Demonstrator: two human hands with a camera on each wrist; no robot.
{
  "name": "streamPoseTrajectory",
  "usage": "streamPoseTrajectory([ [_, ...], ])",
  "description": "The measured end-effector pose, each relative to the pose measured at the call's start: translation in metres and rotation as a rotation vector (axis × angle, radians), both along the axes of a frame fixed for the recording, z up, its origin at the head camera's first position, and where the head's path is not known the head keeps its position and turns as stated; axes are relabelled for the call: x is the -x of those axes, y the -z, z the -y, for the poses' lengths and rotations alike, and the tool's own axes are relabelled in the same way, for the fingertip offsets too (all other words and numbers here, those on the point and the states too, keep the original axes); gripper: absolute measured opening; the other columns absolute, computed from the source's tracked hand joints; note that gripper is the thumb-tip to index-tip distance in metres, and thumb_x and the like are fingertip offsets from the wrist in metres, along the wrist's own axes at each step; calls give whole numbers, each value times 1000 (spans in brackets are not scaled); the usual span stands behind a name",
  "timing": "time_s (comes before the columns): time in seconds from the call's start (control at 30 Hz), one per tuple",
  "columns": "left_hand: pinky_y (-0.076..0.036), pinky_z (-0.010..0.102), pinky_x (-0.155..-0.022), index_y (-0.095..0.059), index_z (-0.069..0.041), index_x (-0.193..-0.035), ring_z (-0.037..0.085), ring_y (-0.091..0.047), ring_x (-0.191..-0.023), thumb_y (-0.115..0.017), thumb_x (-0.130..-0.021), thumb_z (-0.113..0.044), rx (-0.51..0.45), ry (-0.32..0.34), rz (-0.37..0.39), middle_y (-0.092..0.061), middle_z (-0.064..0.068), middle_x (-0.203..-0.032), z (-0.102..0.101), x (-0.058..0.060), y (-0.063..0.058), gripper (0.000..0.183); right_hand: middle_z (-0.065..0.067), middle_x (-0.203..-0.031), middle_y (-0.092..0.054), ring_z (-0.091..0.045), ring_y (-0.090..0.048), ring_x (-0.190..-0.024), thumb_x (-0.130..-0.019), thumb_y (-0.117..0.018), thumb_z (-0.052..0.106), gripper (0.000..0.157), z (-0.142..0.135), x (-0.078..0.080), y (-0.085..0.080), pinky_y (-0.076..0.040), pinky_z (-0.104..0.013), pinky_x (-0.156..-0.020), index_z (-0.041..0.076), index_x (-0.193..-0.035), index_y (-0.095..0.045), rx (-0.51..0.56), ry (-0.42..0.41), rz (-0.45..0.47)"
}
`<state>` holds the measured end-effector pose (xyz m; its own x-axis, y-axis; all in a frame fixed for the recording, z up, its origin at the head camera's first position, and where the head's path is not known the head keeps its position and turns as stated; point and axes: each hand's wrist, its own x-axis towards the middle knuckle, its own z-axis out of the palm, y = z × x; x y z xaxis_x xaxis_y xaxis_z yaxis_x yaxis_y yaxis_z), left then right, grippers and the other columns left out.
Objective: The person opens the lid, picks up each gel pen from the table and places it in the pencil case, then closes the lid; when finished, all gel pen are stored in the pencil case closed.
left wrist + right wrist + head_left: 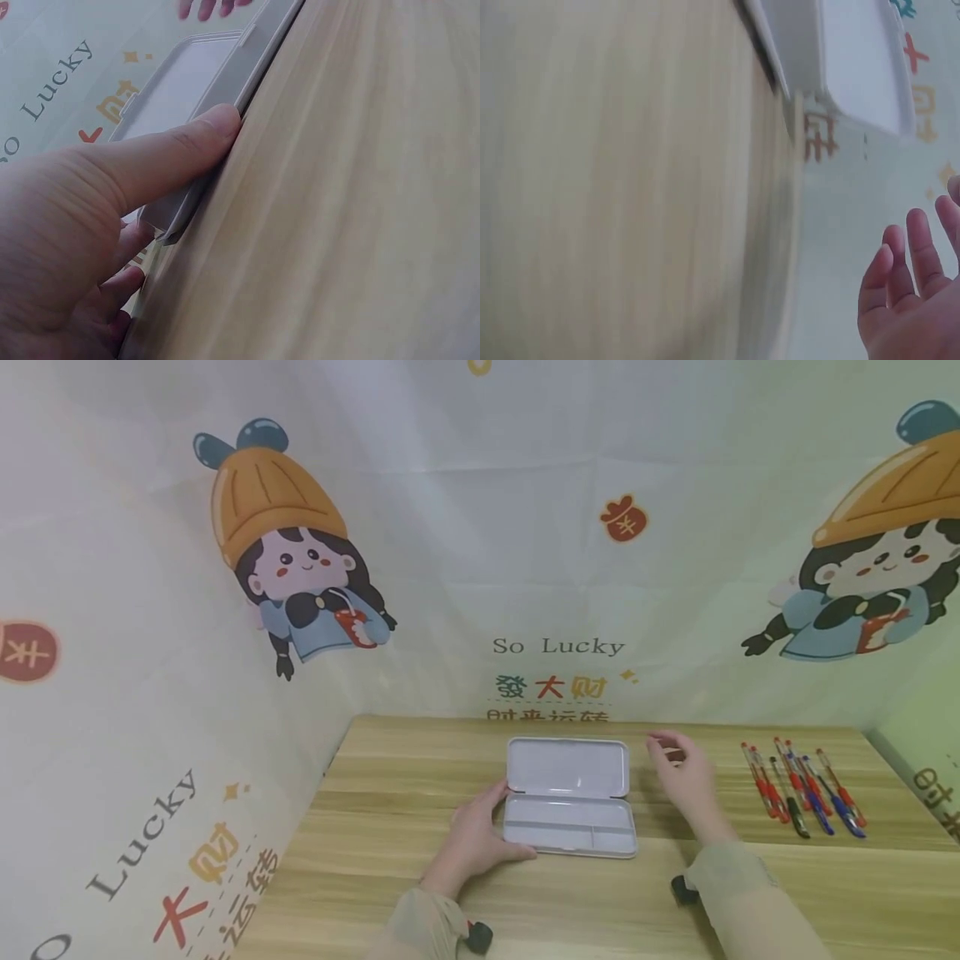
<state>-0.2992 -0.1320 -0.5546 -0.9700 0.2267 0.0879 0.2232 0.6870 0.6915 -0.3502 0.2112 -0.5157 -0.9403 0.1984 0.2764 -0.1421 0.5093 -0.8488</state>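
Head view: left hand (pixel 477 837) is gripping the case (pixel 549 838); right hand (pixel 686 781), relaxed and empty, is hovering beside it; its bump could be closing the lid (pixel 567 766).

Before me, light-brown wooden table (pixel 585 906), streaky grain. On it, at my twelve o'clock: open white pencil case (pixel 567 814). At case's three o'clock: loose row of pens (pixel 812 799), red, blue, black, lying slantwise.

A pale beige left sleeve (pixel 426 920), softly creased, and a matching right sleeve (pixel 742 889) cover the forearms. A small black block (pixel 480 937) with a red spot sits by the left cuff; a dark, squarish block (pixel 683 891) by the right.
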Motion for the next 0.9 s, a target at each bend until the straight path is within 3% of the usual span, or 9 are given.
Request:
streamPoseTrajectory([
  [0.1, -27, 70, -134, -44, -11, -168, 42, -46, -160, -107, -66, -42, -6, -5, -2, -53, 11, -171, 0, 1, -1, 124, -24, -126, -74, -3, -59, -96, -112, -62, 28, 36, -15, -6, -7, -47, -7, -76, 1, -134, -72, -47, 21, -33],
  [0.27, -28, 70, -134, -45, -14, -168, 42, -47, -159, -107, -65, -42, -27, -7, -8, -52, 10, -171, -2, 2, -3, 124, -21, -125, -75, 13, -52, -92, -112, -62, 32, 37, -42, -16, -13, -42, -2, -75, 4, -133, -74, -109, 111, -93],
  [0.47, -28, 69, -132, -44, -19, -169, 41, -49, -158, -107, -64, -43, -37, -7, -4, -51, 9, -172, -5, 2, -1, 124, -18, -131, -74, 23, -45, -87, -113, -59, 36, 41, -74, -31, -13, -42, -3, -71, 6, -137, -73, -147, 198, -62],
  [0.57, -29, 69, -131, -45, -18, -168, 41, -50, -157, -107, -63, -42, -44, -10, -4, -52, 10, -171, -6, 0, 0, 125, -16, -130, -73, 19, -46, -88, -112, -59, 35, 40, -88, -36, -10, -41, -4, -72, 7, -135, -74, -164, 251, -61],
  [0.67, -30, 69, -131, -46, -17, -168, 41, -52, -155, -107, -63, -42, -37, -5, -16, -54, 9, -169, -6, -1, 1, 124, -18, -128, -73, 0, -57, -96, -111, -59, 30, 36, -100, -40, -5, -44, -15, -75, 6, -131, -76, -188, 312, -79],
  [0.77, -31, 70, -130, -46, -15, -167, 41, -54, -154, -107, -63, -42, -26, -1, -31, -57, 9, -167, -5, -1, 3, 124, -25, -128, -72, -29, -64, -107, -109, -58, 26, 35, -111, -44, 0, -50, -37, -84, 2, -128, -76, -203, 368, -93],
  [0.9, -31, 72, -130, -46, -14, -167, 41, -55, -153, -108, -62, -42, -20, -6, -43, -59, 9, -166, -2, -1, 3, 125, -36, -133, -66, -56, -56, -126, -109, -55, 23, 39, -125, -48, 6, -45, -66, -100, -5, -128, -73, -189, 423, -88],
])
